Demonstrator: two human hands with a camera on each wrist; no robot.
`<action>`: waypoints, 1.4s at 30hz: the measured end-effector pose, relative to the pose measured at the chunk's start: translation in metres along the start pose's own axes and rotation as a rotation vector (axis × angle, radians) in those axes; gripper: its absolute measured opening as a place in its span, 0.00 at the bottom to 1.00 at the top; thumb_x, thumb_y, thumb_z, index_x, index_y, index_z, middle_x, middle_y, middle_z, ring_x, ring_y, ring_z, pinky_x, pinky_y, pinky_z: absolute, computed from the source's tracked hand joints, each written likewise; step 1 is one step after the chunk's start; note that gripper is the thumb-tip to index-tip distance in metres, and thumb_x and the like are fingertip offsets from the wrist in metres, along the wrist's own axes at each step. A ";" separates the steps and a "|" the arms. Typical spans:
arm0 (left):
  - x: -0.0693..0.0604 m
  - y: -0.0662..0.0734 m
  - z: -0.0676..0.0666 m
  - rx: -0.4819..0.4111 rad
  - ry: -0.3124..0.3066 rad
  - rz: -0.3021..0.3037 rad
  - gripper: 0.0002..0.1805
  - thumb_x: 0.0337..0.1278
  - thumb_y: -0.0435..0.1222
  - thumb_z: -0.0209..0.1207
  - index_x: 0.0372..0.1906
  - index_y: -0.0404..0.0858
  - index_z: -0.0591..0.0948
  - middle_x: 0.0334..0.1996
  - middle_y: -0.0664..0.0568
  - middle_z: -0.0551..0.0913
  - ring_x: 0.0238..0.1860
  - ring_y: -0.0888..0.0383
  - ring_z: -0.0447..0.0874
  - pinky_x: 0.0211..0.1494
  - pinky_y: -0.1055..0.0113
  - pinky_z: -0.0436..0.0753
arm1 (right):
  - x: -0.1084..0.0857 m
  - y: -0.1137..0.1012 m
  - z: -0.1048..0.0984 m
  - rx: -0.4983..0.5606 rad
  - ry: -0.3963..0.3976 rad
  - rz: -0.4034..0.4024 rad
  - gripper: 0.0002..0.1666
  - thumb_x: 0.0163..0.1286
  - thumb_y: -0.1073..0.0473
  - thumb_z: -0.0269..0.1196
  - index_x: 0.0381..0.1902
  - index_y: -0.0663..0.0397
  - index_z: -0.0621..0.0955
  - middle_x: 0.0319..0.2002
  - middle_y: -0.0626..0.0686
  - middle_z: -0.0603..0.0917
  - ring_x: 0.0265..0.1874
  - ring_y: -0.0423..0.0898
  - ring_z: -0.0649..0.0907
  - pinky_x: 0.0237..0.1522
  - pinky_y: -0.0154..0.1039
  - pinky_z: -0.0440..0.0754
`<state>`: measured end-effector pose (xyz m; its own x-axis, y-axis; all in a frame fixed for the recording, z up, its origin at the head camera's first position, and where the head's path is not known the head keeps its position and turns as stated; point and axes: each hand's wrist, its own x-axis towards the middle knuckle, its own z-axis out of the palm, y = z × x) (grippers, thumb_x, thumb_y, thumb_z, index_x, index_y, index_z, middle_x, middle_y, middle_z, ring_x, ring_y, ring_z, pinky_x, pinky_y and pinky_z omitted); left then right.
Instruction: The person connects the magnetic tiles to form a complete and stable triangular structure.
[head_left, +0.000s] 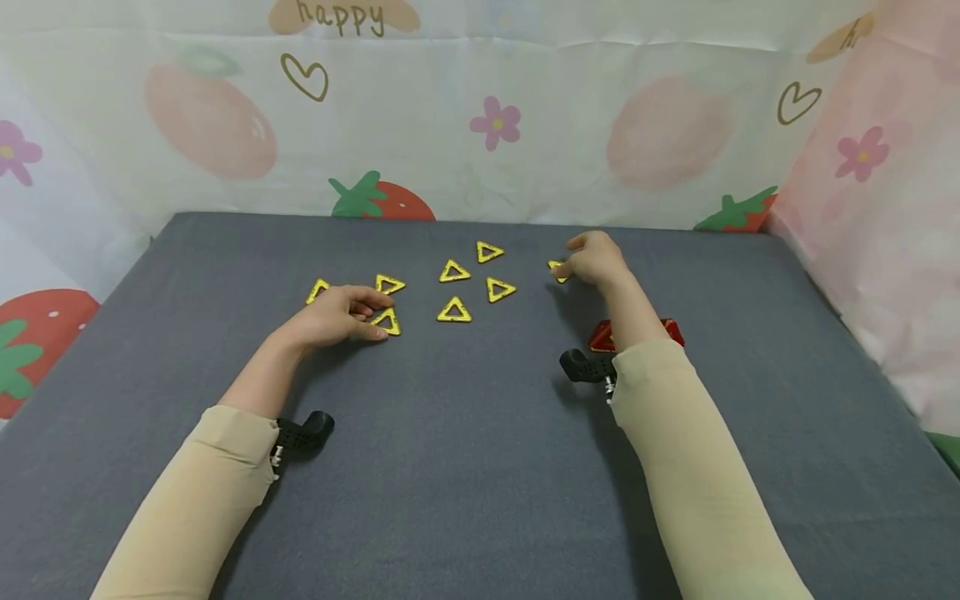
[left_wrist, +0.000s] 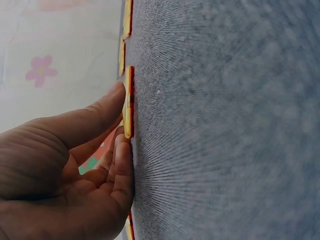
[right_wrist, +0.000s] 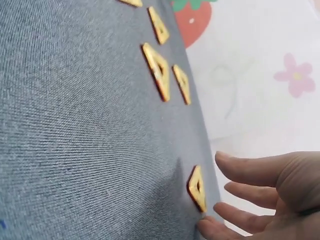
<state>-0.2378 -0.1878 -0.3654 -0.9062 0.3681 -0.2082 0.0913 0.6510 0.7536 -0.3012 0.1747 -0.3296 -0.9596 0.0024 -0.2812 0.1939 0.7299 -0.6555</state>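
My left hand point(head_left: 337, 317) is at a hollow yellow triangle point(head_left: 395, 323) on the table, its thumb at the near corner and its index finger at the far one. In the left wrist view the thumb tip presses that triangle's point(left_wrist: 128, 107) yellow face; a red layer shows along its edge. Farther back on the right, my right hand point(head_left: 596, 258) hovers with spread fingers beside another yellow triangle point(right_wrist: 201, 200). This piece lies flat, one fingertip close to its corner. Whether they touch is unclear.
Between the hands lie several more yellow triangles, among them one nearer me point(head_left: 454, 318) and one at the back point(head_left: 479, 252). Two more triangles point(head_left: 378, 285) lie behind the left hand. Red pieces point(head_left: 600, 337) are partly hidden under the right forearm. A printed curtain point(head_left: 555, 167) hangs behind the grey table point(head_left: 465, 467).
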 end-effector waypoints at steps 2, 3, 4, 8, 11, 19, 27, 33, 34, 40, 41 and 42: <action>-0.001 -0.001 -0.001 0.006 0.005 0.004 0.28 0.61 0.34 0.64 0.66 0.32 0.73 0.62 0.37 0.74 0.54 0.47 0.70 0.54 0.61 0.72 | 0.003 0.000 0.002 -0.035 0.001 0.010 0.38 0.68 0.57 0.66 0.72 0.61 0.66 0.73 0.64 0.66 0.71 0.62 0.67 0.70 0.55 0.70; -0.001 -0.002 -0.001 0.012 0.006 0.007 0.28 0.61 0.34 0.64 0.66 0.33 0.73 0.62 0.37 0.74 0.54 0.48 0.70 0.53 0.61 0.72 | 0.005 -0.001 0.003 -0.056 0.002 0.015 0.38 0.68 0.57 0.66 0.72 0.61 0.67 0.72 0.64 0.66 0.71 0.63 0.67 0.70 0.55 0.70; -0.001 -0.002 -0.001 0.016 0.007 0.007 0.28 0.62 0.34 0.64 0.66 0.33 0.73 0.63 0.37 0.74 0.54 0.47 0.70 0.54 0.61 0.72 | 0.006 -0.001 0.004 -0.077 0.005 0.021 0.38 0.68 0.56 0.66 0.71 0.62 0.67 0.72 0.65 0.67 0.70 0.63 0.67 0.69 0.55 0.71; 0.001 -0.003 0.001 0.035 0.008 0.012 0.27 0.63 0.34 0.63 0.66 0.33 0.74 0.63 0.36 0.73 0.55 0.46 0.70 0.55 0.58 0.73 | 0.012 0.003 0.008 -0.156 0.030 0.028 0.35 0.68 0.56 0.65 0.68 0.64 0.70 0.68 0.66 0.71 0.67 0.62 0.71 0.68 0.52 0.73; 0.001 -0.003 0.001 0.037 0.005 0.006 0.27 0.64 0.34 0.62 0.66 0.34 0.74 0.65 0.36 0.72 0.57 0.45 0.70 0.57 0.56 0.73 | 0.013 0.006 0.009 -0.181 0.041 0.018 0.33 0.68 0.57 0.65 0.67 0.66 0.72 0.66 0.66 0.72 0.65 0.62 0.72 0.68 0.51 0.73; 0.002 -0.004 0.002 0.038 0.017 -0.017 0.25 0.65 0.35 0.61 0.66 0.35 0.74 0.64 0.37 0.71 0.56 0.46 0.70 0.56 0.57 0.72 | 0.013 0.006 0.010 -0.225 0.043 -0.005 0.31 0.69 0.57 0.64 0.66 0.67 0.73 0.68 0.66 0.70 0.68 0.63 0.68 0.72 0.52 0.67; 0.002 -0.005 0.004 0.022 0.033 -0.011 0.24 0.65 0.34 0.61 0.64 0.34 0.75 0.65 0.37 0.72 0.59 0.44 0.71 0.58 0.55 0.73 | 0.014 0.007 0.012 -0.266 0.056 -0.001 0.29 0.70 0.58 0.63 0.65 0.65 0.74 0.65 0.65 0.74 0.67 0.62 0.68 0.72 0.53 0.65; 0.003 -0.003 0.004 0.037 0.034 -0.007 0.23 0.65 0.35 0.61 0.64 0.35 0.75 0.64 0.37 0.72 0.60 0.43 0.71 0.59 0.53 0.73 | 0.015 0.006 0.011 -0.318 0.068 -0.006 0.26 0.69 0.58 0.64 0.62 0.65 0.77 0.62 0.64 0.76 0.64 0.61 0.70 0.71 0.52 0.66; 0.003 -0.003 0.005 0.039 0.035 -0.006 0.23 0.65 0.35 0.61 0.64 0.35 0.76 0.64 0.37 0.72 0.60 0.43 0.71 0.59 0.53 0.73 | 0.015 0.006 0.011 -0.318 0.071 -0.007 0.26 0.69 0.58 0.64 0.61 0.65 0.78 0.62 0.64 0.77 0.64 0.61 0.71 0.71 0.52 0.66; 0.003 -0.002 0.005 0.045 0.039 -0.010 0.23 0.64 0.35 0.62 0.63 0.35 0.76 0.62 0.38 0.73 0.58 0.45 0.71 0.57 0.56 0.73 | 0.015 0.005 0.011 -0.318 0.093 -0.019 0.25 0.67 0.59 0.65 0.59 0.65 0.79 0.61 0.64 0.78 0.61 0.61 0.74 0.70 0.52 0.68; 0.003 -0.002 0.005 0.046 0.039 -0.010 0.23 0.64 0.35 0.62 0.63 0.35 0.76 0.62 0.38 0.73 0.58 0.45 0.71 0.57 0.56 0.73 | 0.014 0.005 0.011 -0.320 0.095 -0.020 0.25 0.67 0.59 0.65 0.59 0.65 0.79 0.61 0.64 0.78 0.61 0.60 0.75 0.69 0.51 0.68; 0.003 -0.002 0.005 0.047 0.039 -0.010 0.23 0.64 0.35 0.62 0.63 0.35 0.76 0.62 0.38 0.73 0.57 0.45 0.71 0.57 0.56 0.73 | 0.014 0.005 0.011 -0.318 0.096 -0.021 0.25 0.67 0.59 0.65 0.59 0.65 0.79 0.61 0.64 0.79 0.60 0.60 0.75 0.69 0.51 0.68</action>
<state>-0.2386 -0.1850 -0.3705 -0.9225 0.3356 -0.1905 0.1003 0.6852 0.7214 -0.3118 0.1708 -0.3447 -0.9806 0.0384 -0.1921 0.1149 0.9071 -0.4050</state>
